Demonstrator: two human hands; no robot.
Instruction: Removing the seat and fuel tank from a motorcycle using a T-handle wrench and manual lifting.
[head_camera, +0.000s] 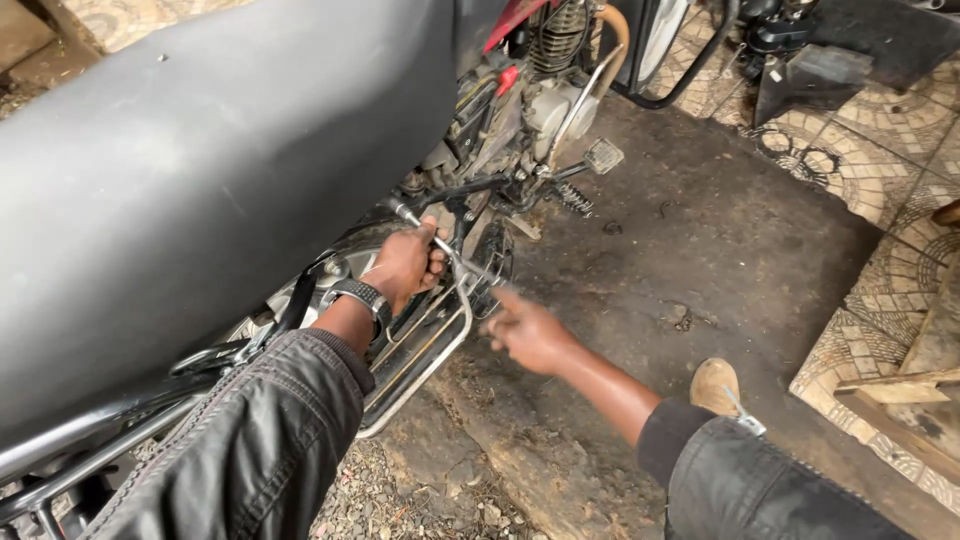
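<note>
The view looks down along the right flank of a motorcycle, its long black seat (200, 170) filling the upper left.

The left hand (405, 265) is closed in a fist around a slim metal wrench (432, 238), which runs from a socket-like end near the frame down toward the chrome guard rails (425, 355). A dark wristwatch (362, 298) sits on that wrist, above a grey jacket sleeve (260, 440).

The right hand (530, 335) is blurred, partly open, fingers extended toward the rails and the lower end of the wrench; it holds nothing visible. Whether its fingertips touch the metal cannot be told.

Forward of the hands are the engine (545, 95), 1 footpeg (603, 155) and a coiled spring (574, 198). The motorcycle stands on dark, oil-stained ground (700, 250), bordered by patterned paving (880, 150). 1 tan shoe (714, 385) rests just beyond the right forearm. Gravel (400, 500) lies beneath the rails.
</note>
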